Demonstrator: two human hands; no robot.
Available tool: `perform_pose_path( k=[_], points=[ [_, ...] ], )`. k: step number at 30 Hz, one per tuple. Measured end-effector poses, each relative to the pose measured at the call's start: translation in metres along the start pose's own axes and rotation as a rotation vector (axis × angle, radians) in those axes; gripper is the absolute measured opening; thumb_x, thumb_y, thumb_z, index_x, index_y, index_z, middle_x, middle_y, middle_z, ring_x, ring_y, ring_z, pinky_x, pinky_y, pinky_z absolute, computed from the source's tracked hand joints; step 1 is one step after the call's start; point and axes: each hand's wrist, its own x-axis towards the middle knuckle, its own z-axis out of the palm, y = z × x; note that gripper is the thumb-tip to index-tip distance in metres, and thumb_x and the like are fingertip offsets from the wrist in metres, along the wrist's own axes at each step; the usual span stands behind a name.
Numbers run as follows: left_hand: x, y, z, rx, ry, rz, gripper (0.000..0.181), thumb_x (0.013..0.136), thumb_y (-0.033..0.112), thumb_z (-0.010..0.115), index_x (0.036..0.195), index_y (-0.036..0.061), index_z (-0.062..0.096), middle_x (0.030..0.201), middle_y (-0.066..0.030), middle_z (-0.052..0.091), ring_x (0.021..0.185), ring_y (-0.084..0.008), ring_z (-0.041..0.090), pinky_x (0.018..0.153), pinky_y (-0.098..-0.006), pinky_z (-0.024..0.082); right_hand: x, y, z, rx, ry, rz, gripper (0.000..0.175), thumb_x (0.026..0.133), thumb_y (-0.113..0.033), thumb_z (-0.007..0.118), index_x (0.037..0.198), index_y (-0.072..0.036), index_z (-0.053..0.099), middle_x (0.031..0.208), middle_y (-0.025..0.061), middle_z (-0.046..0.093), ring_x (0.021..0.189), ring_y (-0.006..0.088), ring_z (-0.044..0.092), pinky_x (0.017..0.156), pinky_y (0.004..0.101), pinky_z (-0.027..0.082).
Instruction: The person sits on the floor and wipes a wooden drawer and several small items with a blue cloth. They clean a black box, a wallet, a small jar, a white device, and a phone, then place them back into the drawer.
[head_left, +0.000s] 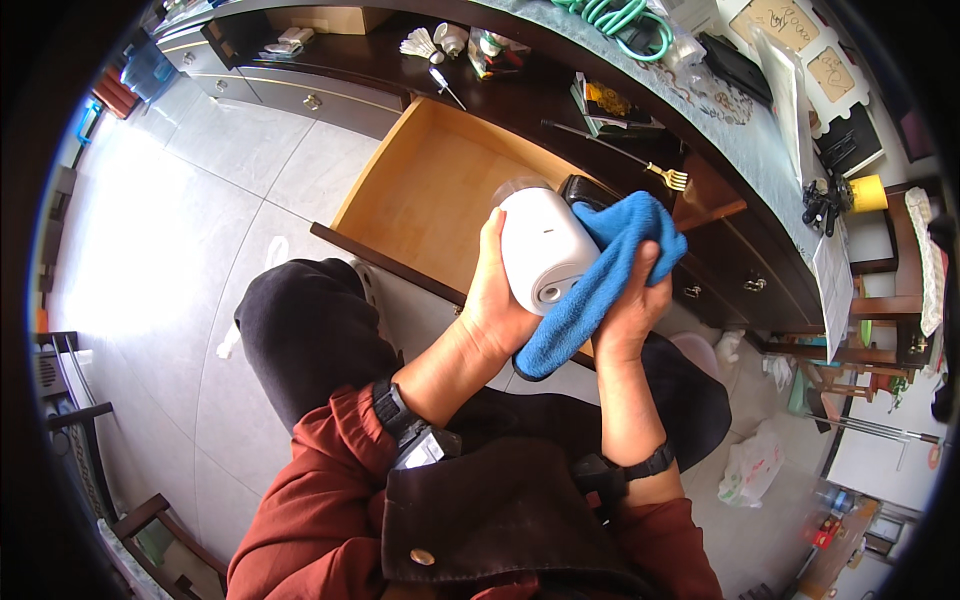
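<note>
My left hand (495, 304) grips a white rounded plastic device (546, 232) from its left side. The device has a clear cap at its far end and a small round socket on the near end. A blue fleece cloth (600, 292) is bunched in my right hand (637, 311), draped along the device's right side. Both hands are held over a pulled-out wooden drawer (427, 180). A black object (589, 191) shows at the drawer's right corner, partly hidden by the cloth.
On the dark cabinet shelf lie a shuttlecock (420, 45), a screwdriver (448, 88) and a back scratcher (622, 150) with a fork-like golden end. A coiled green cable (630, 30) rests on the cabinet top. A plastic bag (752, 465) lies on the tiled floor (165, 247).
</note>
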Motion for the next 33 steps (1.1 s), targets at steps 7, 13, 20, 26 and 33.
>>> perform_pose_path(
  k=[7, 13, 20, 26, 33],
  points=[
    [0.002, 0.003, -0.014, 0.126, 0.077, 0.087, 0.062, 0.086, 0.060, 0.042, 0.125, 0.0109, 0.048, 0.118, -0.0118, 0.055, 0.108, -0.0287, 0.053, 0.098, -0.0407, 0.041, -0.009, 0.024, 0.005, -0.221, -0.003, -0.118, 0.028, 0.087, -0.024, 0.062, 0.103, -0.002, 0.055, 0.093, 0.0075, 0.054, 0.085, 0.0163, 0.053, 0.075, 0.0289, 0.044],
    [0.024, 0.010, -0.043, 0.311, 0.169, 0.132, 0.054, 0.086, 0.051, 0.052, 0.124, 0.0121, 0.046, 0.118, -0.0081, 0.054, 0.111, -0.0254, 0.051, 0.098, -0.0465, 0.038, 0.045, -0.012, -0.071, 0.113, 0.304, 0.184, 0.040, 0.088, -0.038, 0.059, 0.110, -0.005, 0.057, 0.103, 0.0049, 0.061, 0.092, 0.0141, 0.058, 0.081, 0.0319, 0.048],
    [0.110, -0.013, -0.099, 0.367, 0.543, 0.019, 0.062, 0.075, 0.036, 0.074, 0.124, 0.0132, 0.045, 0.123, -0.0055, 0.048, 0.114, -0.0257, 0.046, 0.096, -0.0489, 0.038, 0.072, -0.066, -0.145, 0.208, 0.468, 0.153, 0.062, 0.088, -0.049, 0.051, 0.132, -0.007, 0.040, 0.132, 0.0101, 0.046, 0.117, 0.0262, 0.048, 0.097, 0.0450, 0.040],
    [0.176, -0.037, -0.134, 0.561, 0.698, -0.005, 0.067, 0.067, 0.035, 0.080, 0.121, 0.0153, 0.045, 0.119, -0.0056, 0.049, 0.111, -0.0252, 0.045, 0.090, -0.0497, 0.038, 0.069, -0.050, -0.166, 0.348, 0.575, 0.354, 0.053, 0.092, -0.045, 0.047, 0.128, -0.006, 0.045, 0.129, 0.0116, 0.049, 0.115, 0.0282, 0.049, 0.097, 0.0462, 0.040],
    [0.198, 0.029, -0.148, 1.296, 0.706, 0.588, 0.086, 0.057, 0.016, 0.083, 0.124, 0.0027, 0.031, 0.115, -0.0135, 0.051, 0.104, -0.0238, 0.053, 0.088, -0.0359, 0.044, 0.061, -0.056, -0.174, 0.504, 0.543, 0.458, 0.049, 0.093, -0.042, 0.047, 0.126, -0.006, 0.047, 0.126, 0.0123, 0.052, 0.113, 0.0295, 0.051, 0.096, 0.0485, 0.041]
  ],
)
